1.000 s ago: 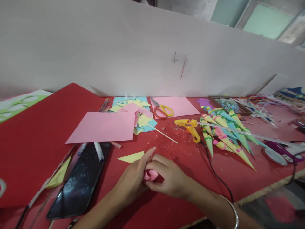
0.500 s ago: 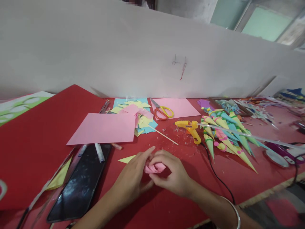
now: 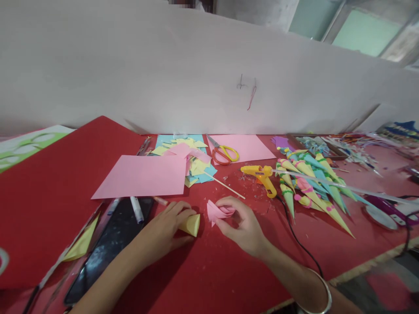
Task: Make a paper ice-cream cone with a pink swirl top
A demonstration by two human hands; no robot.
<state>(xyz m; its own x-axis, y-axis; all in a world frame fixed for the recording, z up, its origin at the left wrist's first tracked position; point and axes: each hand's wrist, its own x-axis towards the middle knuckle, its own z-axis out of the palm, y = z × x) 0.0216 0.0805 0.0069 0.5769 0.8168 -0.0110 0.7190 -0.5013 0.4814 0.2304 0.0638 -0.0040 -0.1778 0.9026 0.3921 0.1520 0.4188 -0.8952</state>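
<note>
Between the thumb and fingers of my right hand (image 3: 244,229) is a rolled, folded piece of pink paper (image 3: 220,212), its layers showing at the open end. My left hand (image 3: 173,224) is closed around a yellow paper cone (image 3: 191,225); the wide end faces right and the rest is hidden under my fingers. A small gap of red tabletop (image 3: 203,266) lies between the two papers. Beyond my hands rest a thin wooden stick (image 3: 225,185) and a yellow glue gun (image 3: 262,176) with a long clear glue stick in its back.
Finished paper cones (image 3: 310,179) are heaped at the right. Scissors (image 3: 224,152), paper scraps (image 3: 193,161) and a pink sheet (image 3: 140,176) lie farther back. A phone (image 3: 104,257) and a marker (image 3: 136,210) are at the left. The glue gun's black cord (image 3: 297,235) runs past my right arm.
My left hand has let go of the pink paper and taken hold of the yellow cone on the table. My right hand has shifted slightly right, still holding the pink paper.
</note>
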